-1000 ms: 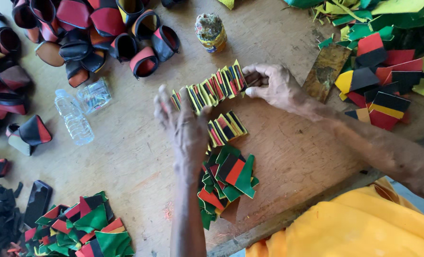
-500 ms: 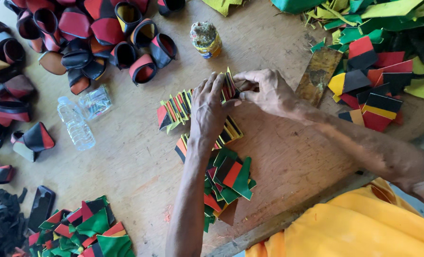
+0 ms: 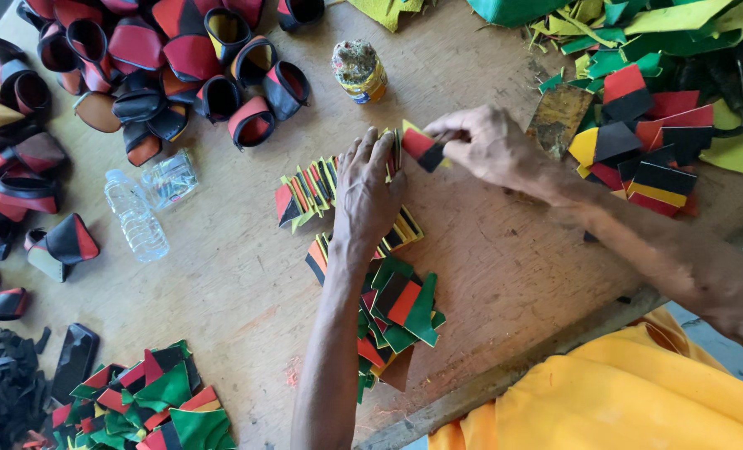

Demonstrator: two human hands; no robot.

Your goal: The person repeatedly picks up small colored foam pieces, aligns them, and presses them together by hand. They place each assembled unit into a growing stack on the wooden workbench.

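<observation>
A fanned row of striped red, yellow, green and black leather pieces lies on the wooden table. My left hand presses flat on the right end of that row. My right hand pinches one red and black piece at the row's end, lifted a little off the others. A second short row shows under my left wrist, and a loose heap of green, red and black pieces lies nearer to me.
Several red and black curved shoe uppers crowd the far left. A plastic water bottle, a small clear bag and a glue jar stand near. Coloured offcuts pile up at the right, more pieces at lower left.
My left hand slid from the lower short row up onto the long fanned row. My right hand drew one red and black piece off the row's right end.
</observation>
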